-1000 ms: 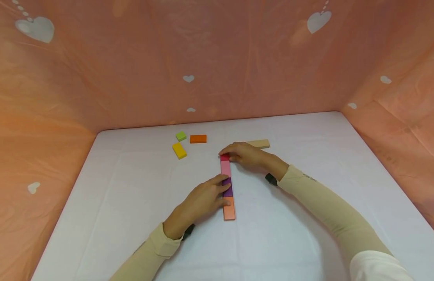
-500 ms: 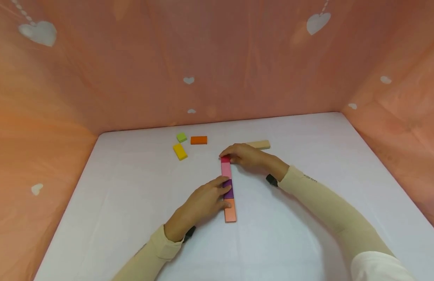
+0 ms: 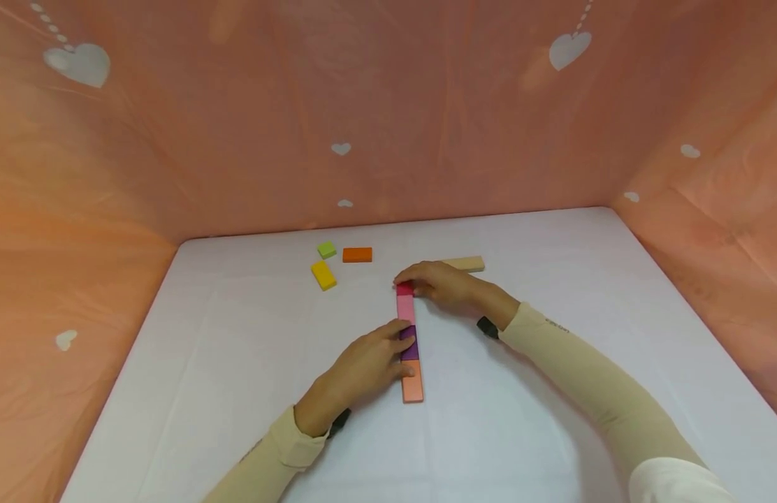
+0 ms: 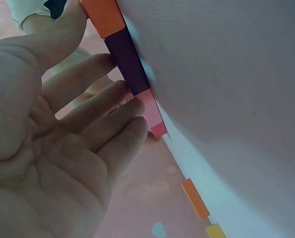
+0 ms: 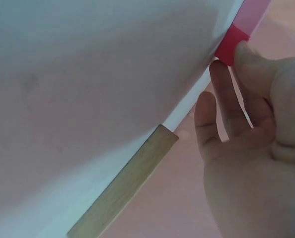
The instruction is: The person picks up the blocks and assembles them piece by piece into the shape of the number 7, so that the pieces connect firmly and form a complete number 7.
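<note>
With the right hand [image 3: 448, 283], pinching the small red block [image 3: 404, 288] between thumb and fingers at the far end of a straight row. With the left hand [image 3: 363, 363], reaching in from the left and touching the row's near half with relaxed, mostly straight fingers, lying across the purple block [image 3: 411, 350] and, with the thumb, on the peach block [image 3: 413, 388]; not showing whether pressing down. Lining up end to end on the white surface [image 3: 520, 419], from far to near, as red, pink, purple and peach, touching at every joint. Leaving most of the pink block [image 3: 405, 307] showing between the two hands. Passing the right hand in front of a wooden block [image 3: 470, 263], hiding its left end while staying apart from it. Having an orange block [image 3: 357, 255], a yellow block [image 3: 323, 276] and a green block [image 3: 326, 250] lying loose, far and left of the row, well apart from both hands. Bordering the surface with a heart-printed backdrop [image 3: 426, 105] left, right and far.
</note>
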Motion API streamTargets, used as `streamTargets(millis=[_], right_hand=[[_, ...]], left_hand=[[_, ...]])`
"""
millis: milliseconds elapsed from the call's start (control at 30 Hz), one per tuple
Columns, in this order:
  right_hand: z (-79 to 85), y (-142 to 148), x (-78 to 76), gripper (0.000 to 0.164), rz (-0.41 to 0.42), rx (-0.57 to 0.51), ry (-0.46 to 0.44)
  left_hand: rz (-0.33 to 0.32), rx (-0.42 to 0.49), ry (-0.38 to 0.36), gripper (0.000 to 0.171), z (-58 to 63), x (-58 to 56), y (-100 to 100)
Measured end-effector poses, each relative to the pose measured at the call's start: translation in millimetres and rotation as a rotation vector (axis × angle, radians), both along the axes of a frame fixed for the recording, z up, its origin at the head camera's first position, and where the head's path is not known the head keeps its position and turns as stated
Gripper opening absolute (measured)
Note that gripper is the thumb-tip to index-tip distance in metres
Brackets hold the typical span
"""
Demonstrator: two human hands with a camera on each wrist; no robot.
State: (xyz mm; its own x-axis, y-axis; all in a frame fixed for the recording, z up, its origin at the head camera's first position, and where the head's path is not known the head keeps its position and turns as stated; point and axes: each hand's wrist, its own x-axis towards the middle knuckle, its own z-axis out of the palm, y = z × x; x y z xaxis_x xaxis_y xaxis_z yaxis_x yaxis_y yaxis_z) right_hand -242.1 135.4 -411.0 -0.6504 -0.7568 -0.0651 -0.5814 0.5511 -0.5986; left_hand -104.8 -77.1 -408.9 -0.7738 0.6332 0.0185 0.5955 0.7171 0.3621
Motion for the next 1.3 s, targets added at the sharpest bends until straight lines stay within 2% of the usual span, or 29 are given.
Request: streamTargets(millis=[233,400,500,600,867,967,1067,1167,1233,1300], right_hand=[[0.3,13,-3.5,0.039,-0.054,0.024,0.13],[3.0,30,-4.1,0.039,-0.158,0.016,0.185],[3.4,39,-5.4,0.037,-0.22,0.049,0.246],[2.4,44,-6.9,0.034,-0.25,0.069,0.297],[-0.6,48,-7.1,0.03,-0.214,0.012,0.275],[-1.2,51,-5.6,0.031,-0.255,0.028,0.268],[1.4,54,-2.1,0.035,-0.402,0.11,0.306],[3.8,55,2.9,0.056,-0.542,0.27,0.34],[3.8,55,6.9,0.07,-0.574,0.384,0.341],[1.6,54,8.9,0.078,-0.571,0.443,0.332]], left_hand=[[0.009,-0.002,0.004,0.057,-1.0,-0.1,1],[0.016,-0.02,-0.006,0.057,-1.7,0.3,2],[0.02,-0.019,-0.012,0.057,-1.7,0.3,2],[0.019,-0.02,-0.018,0.057,-2.2,0.5,2],[0.029,-0.026,-0.034,0.057,-2.0,2.6,0],[0.029,-0.022,-0.041,0.057,-1.7,3.8,0],[0.027,-0.014,-0.042,0.057,-0.5,3.3,1],[0.024,-0.009,-0.032,0.057,0.5,2.2,1],[0.021,-0.009,-0.028,0.057,0.4,1.4,1],[0.02,-0.006,-0.029,0.056,0.1,1.0,0]])
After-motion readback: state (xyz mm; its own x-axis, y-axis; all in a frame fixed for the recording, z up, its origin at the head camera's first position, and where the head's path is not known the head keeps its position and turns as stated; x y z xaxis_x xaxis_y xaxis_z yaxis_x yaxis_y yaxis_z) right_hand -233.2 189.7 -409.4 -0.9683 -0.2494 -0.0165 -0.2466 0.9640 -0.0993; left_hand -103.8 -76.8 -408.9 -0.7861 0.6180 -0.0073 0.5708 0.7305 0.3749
